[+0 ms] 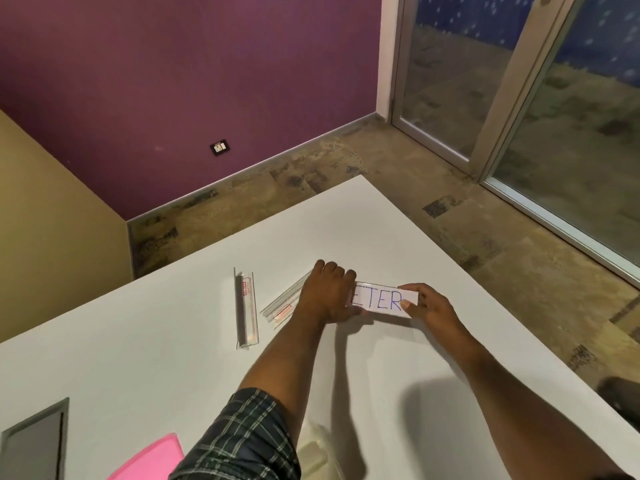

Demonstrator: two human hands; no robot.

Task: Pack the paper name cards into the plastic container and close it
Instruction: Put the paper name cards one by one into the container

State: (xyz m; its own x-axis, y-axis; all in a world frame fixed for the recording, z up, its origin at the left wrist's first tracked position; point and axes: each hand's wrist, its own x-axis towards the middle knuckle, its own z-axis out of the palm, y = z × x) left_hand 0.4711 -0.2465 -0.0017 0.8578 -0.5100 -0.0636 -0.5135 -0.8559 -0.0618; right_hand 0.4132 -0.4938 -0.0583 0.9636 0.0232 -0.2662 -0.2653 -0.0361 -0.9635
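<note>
A white paper name card (379,301) with blue letters "ETER" showing lies in a clear plastic holder on the white table (173,341). My left hand (329,296) covers its left end, fingers bent over the top edge. My right hand (427,304) pinches its right end between thumb and fingers. Two more clear plastic holders with red labels lie to the left: one (246,308) runs near to far, the other (282,304) lies slanted, partly under my left hand. A translucent plastic container (317,452) shows dimly at the near edge under my left forearm.
A pink sheet (152,460) lies at the near left edge. A grey cable hatch (34,445) is set into the table's near left corner. The table's right edge (485,317) runs diagonally just beyond my right hand, with floor past it.
</note>
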